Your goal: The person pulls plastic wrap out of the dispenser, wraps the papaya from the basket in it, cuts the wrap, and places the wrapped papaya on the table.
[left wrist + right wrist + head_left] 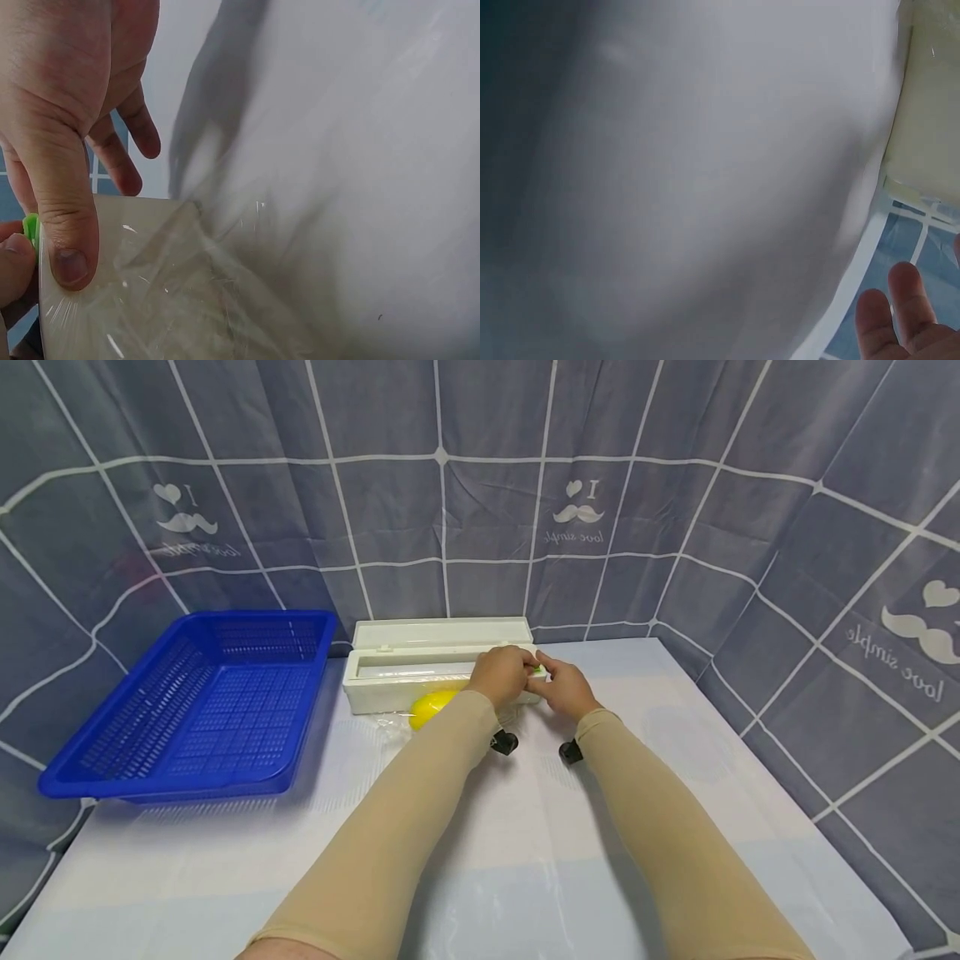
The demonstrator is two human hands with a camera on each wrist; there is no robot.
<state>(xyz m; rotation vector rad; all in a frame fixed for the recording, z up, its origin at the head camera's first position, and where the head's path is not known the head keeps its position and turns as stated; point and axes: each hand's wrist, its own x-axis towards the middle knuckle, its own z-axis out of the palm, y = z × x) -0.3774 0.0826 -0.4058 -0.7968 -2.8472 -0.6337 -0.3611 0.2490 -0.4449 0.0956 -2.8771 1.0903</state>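
A white cling film dispenser box (397, 693) stands on the table with its lid (442, 632) raised at the back. My left hand (501, 672) grips the box's right end. Its thumb (71, 247) presses the front face over clear film (180, 300), while two other fingers stick out past the end. My right hand (566, 687) pinches a small green slider (31, 229) at the box's right end, with its remaining fingers (907, 292) spread. A smooth yellow lemon-like thing (431, 707) lies before the box, under film and partly hidden by my left forearm.
A blue plastic basket (187, 787) sits on the left of the white table (540, 893). Grey curtains (487, 510) with white lines hang behind the table and along its right side. Black wrist cameras (504, 742) hang under both wrists.
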